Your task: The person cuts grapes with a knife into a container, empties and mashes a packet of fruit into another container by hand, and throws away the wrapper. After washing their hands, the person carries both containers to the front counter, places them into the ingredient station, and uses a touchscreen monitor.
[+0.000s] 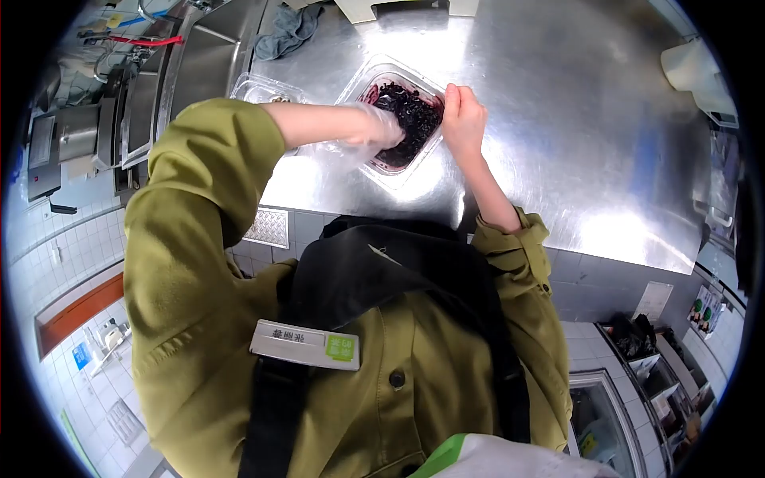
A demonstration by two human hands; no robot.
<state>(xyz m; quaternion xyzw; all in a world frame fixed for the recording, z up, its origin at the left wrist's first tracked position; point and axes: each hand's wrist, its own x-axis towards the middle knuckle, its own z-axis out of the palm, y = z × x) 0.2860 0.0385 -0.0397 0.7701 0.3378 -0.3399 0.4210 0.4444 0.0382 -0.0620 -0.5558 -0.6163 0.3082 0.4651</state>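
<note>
Brushed steel makes up the worktop, its surface throwing back white glare in a tiled kitchen. Nearest to me is the person's olive shirt, soft and creased, sleeves pushed up, probably to stay clean, under a matte black apron. Just past the worktop's near edge sits a clear tub, rectangular with rounded corners, its walls stained purple. Inside lies the dark purple mixture, wet, glossy and lumpy. The left hand, in a loose, crinkled plastic glove, reaches into it, the glove likely there to keep skin off the food; its fingertips are hidden, so I cannot tell whether they grip. The bare right hand is curled narrow by the tub's right rim, seemingly to steady it, though whether it pinches the rim I cannot tell. Left of the tub is a clear plastic box; beyond, a rumpled grey cloth.
</note>
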